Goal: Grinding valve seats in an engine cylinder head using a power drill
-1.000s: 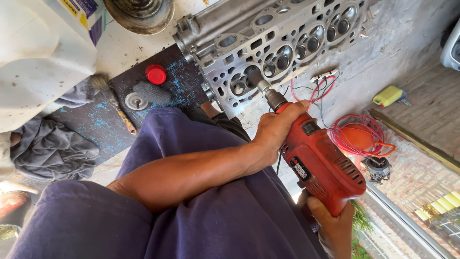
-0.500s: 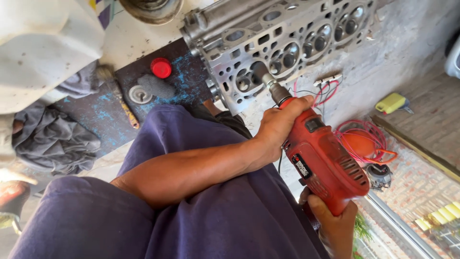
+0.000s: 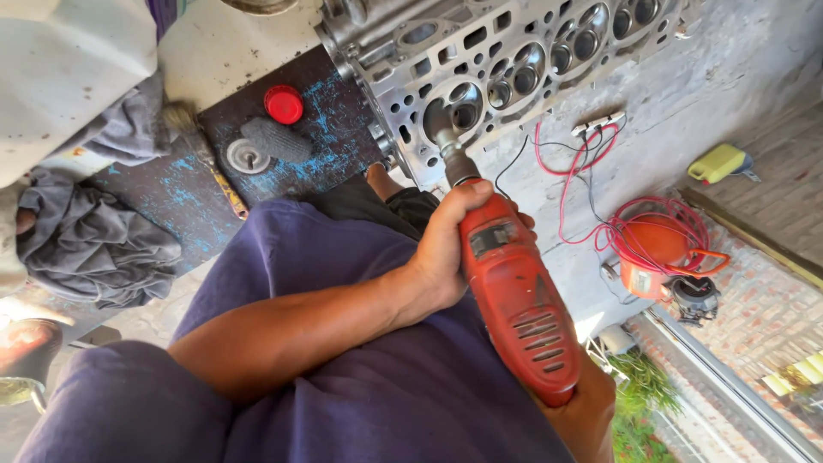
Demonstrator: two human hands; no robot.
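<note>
My left hand (image 3: 446,249) grips the front body of a red electric drill (image 3: 514,300), just behind the chuck. My right hand (image 3: 587,411) holds the drill's rear handle at the bottom edge and is mostly hidden behind the tool. The drill's tip, a dark round attachment (image 3: 444,137), is pressed into a combustion chamber at the near end of a grey metal cylinder head (image 3: 523,60) lying on the floor. My left forearm crosses my purple-clothed lap.
On a dark blue-flecked board lie a red cap (image 3: 284,104), a grey abrasive pad (image 3: 276,140), a round wire disc (image 3: 247,156) and a paintbrush (image 3: 206,159). A grey rag (image 3: 94,244) is at left. Red cable and an orange tool (image 3: 660,240) lie at right, a yellow object (image 3: 718,163) beyond.
The view has moved closer and shifted. The drill now points more steeply up the frame, its tip still in the same chamber. Both hands keep their grip.
</note>
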